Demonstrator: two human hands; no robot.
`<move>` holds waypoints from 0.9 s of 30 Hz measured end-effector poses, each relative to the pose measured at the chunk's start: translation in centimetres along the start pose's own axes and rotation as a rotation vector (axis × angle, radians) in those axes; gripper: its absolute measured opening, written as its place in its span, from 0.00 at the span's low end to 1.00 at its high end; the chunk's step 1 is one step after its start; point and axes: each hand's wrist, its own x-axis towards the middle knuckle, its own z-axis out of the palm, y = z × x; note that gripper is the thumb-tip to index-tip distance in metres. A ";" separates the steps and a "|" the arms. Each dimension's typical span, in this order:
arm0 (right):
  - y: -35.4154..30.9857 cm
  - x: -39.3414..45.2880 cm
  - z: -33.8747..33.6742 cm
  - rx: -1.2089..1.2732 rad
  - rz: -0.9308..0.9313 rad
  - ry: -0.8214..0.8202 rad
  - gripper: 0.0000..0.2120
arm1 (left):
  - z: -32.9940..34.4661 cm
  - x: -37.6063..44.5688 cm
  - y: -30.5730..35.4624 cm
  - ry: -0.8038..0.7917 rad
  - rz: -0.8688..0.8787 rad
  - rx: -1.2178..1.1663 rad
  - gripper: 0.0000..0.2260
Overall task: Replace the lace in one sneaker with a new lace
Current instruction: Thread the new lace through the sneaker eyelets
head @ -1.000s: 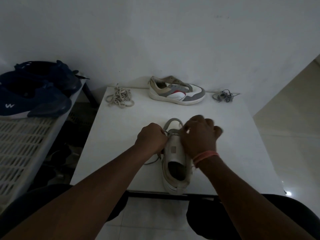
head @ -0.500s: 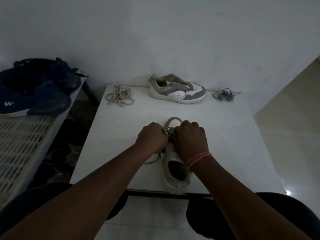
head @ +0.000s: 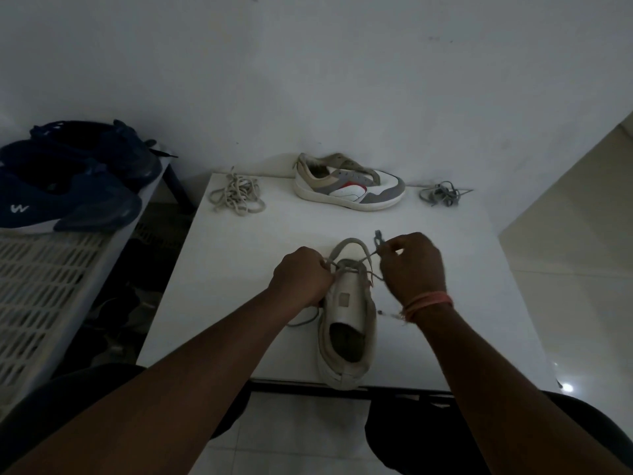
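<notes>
I have the sneaker (head: 347, 323) at the near edge of the tabletop (head: 239, 286), heel toward me and slightly overhanging that edge, toe pointing at the far edge. My left hand (head: 301, 275) is curled tight at the left of the eyelets, gripping one run of the lace (head: 368, 258). My right hand (head: 412, 265) is lifted to the right of the tongue, thumb and fingers pinching the other run, its tip sticking up above the knuckles. I judge this to be threading or drawing the lace through the upper eyelets; whether it is the new one going in, I cannot tell for sure in this dim light.

To do it well, I would keep the left grip as an anchor so the shoe does not slide off the edge, and pull with the right along the line of the eyelet, not upward, so the lace lies flat and untwisted. Even out both ends before the next hole.

At the far edge lie a second sneaker (head: 349, 186), a pale lace bundle (head: 238, 197) left of it and a grey bundle (head: 442, 193) at the far right corner.
</notes>
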 end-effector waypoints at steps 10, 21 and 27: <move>-1.2 -2.8 3.7 -0.400 -0.377 -0.186 0.12 | 0.2 0.2 -0.2 0.048 0.032 0.088 0.05; -0.7 -2.4 4.2 -0.158 -0.255 -0.213 0.09 | 0.3 0.1 -0.1 0.060 0.028 0.099 0.06; -1.4 -1.5 3.0 -0.092 -0.038 -0.351 0.09 | 0.9 0.7 -0.6 0.028 -0.030 0.014 0.13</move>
